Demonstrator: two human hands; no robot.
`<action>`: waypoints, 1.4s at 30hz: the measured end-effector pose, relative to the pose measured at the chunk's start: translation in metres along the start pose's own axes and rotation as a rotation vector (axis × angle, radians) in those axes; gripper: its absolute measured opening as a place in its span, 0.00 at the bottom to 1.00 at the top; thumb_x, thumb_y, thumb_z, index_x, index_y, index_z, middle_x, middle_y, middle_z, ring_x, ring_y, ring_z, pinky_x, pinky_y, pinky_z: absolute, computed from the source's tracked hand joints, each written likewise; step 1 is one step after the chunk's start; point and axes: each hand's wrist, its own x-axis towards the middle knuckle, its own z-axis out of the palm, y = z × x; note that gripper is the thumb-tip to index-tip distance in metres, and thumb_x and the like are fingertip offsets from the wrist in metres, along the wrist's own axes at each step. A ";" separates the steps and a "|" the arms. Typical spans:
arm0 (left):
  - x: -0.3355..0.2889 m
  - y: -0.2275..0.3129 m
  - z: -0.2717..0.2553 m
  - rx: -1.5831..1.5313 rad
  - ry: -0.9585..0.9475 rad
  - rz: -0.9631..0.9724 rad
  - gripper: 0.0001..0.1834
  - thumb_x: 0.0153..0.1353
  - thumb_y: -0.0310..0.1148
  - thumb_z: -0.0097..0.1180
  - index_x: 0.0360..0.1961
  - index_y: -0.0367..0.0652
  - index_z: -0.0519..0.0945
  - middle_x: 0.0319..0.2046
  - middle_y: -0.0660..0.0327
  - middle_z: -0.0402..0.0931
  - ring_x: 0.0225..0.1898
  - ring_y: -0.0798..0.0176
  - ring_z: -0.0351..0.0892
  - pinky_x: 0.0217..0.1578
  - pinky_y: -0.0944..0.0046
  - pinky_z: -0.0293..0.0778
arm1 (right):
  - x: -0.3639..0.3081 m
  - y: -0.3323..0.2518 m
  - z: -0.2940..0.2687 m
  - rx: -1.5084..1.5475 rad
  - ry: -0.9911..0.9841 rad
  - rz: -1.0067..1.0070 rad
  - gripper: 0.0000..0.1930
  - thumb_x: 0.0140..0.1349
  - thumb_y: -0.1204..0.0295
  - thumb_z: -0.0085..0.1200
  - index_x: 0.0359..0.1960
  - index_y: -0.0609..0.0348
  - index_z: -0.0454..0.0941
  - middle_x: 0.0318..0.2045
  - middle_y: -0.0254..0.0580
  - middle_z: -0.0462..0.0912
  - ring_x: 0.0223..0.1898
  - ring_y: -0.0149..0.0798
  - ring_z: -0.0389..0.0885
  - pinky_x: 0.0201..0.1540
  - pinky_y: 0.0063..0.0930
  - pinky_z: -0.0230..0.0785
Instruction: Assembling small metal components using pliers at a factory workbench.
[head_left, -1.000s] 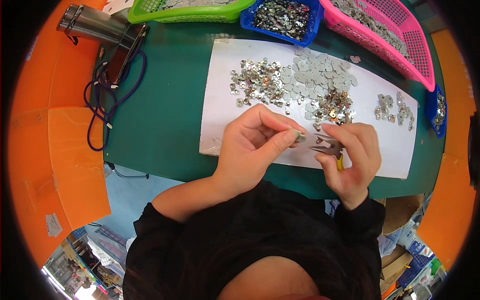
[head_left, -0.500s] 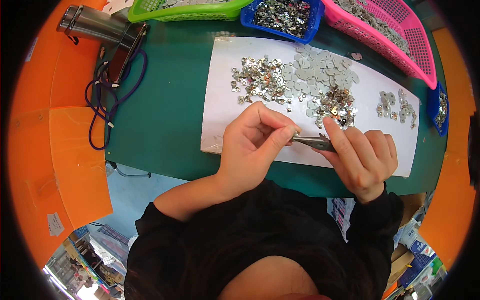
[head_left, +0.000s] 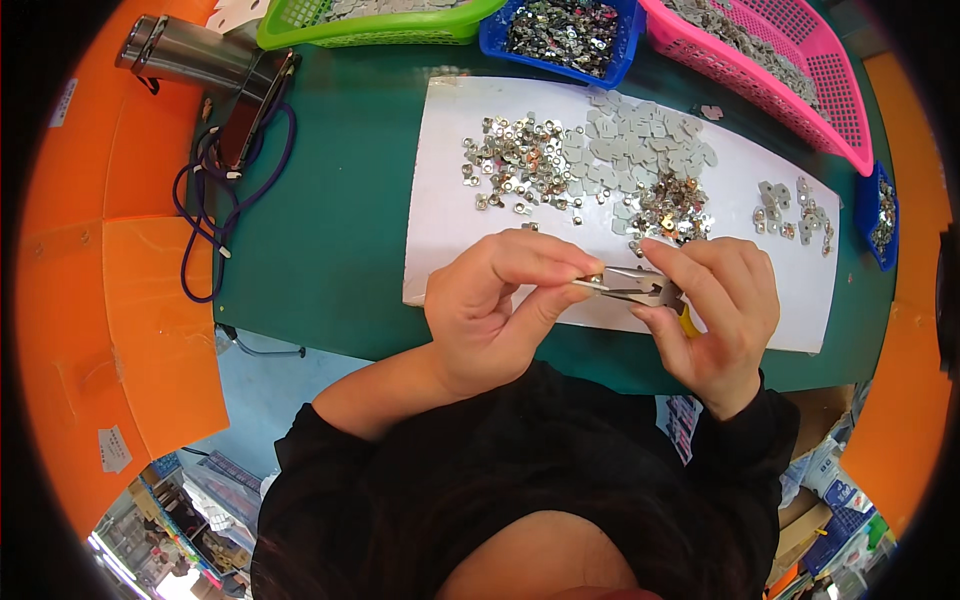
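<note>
- Left hand (head_left: 490, 310): fingertips pinch a small metal part (head_left: 585, 284) at the plier tips.
- Right hand (head_left: 715, 310): closed round yellow-handled pliers (head_left: 640, 290).
- Handling: squeeze gently, part square in the tips, above the white sheet (head_left: 450, 220).

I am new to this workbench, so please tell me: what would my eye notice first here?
First, the two hands at the centre: the right hand holds small pliers, and the left hand pinches at their tip. Behind them, shiny metal pieces lie heaped on a white sheet. Bright pink, blue and green baskets line the far edge.
</note>
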 end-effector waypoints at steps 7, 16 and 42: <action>-0.004 0.000 0.001 0.018 0.038 -0.005 0.08 0.61 0.14 0.55 0.39 0.33 0.72 0.41 0.45 0.79 0.41 0.59 0.81 0.42 0.66 0.78 | -0.002 -0.007 0.002 -0.152 0.068 -0.061 0.23 0.42 0.62 0.69 0.43 0.55 0.84 0.29 0.36 0.78 0.32 0.40 0.73 0.36 0.32 0.66; -0.005 -0.002 -0.001 -0.037 0.055 -0.082 0.09 0.59 0.14 0.56 0.39 0.33 0.73 0.40 0.46 0.79 0.41 0.60 0.81 0.42 0.66 0.77 | -0.006 -0.007 -0.002 -0.198 -0.019 -0.064 0.22 0.44 0.60 0.68 0.41 0.55 0.85 0.27 0.35 0.77 0.30 0.39 0.73 0.33 0.30 0.64; -0.002 0.007 -0.006 0.304 -0.044 0.172 0.13 0.52 0.14 0.64 0.37 0.33 0.75 0.35 0.47 0.81 0.35 0.53 0.83 0.36 0.60 0.81 | 0.002 -0.008 -0.013 -0.174 -0.106 -0.102 0.24 0.39 0.62 0.66 0.43 0.55 0.83 0.28 0.35 0.74 0.29 0.39 0.71 0.32 0.32 0.62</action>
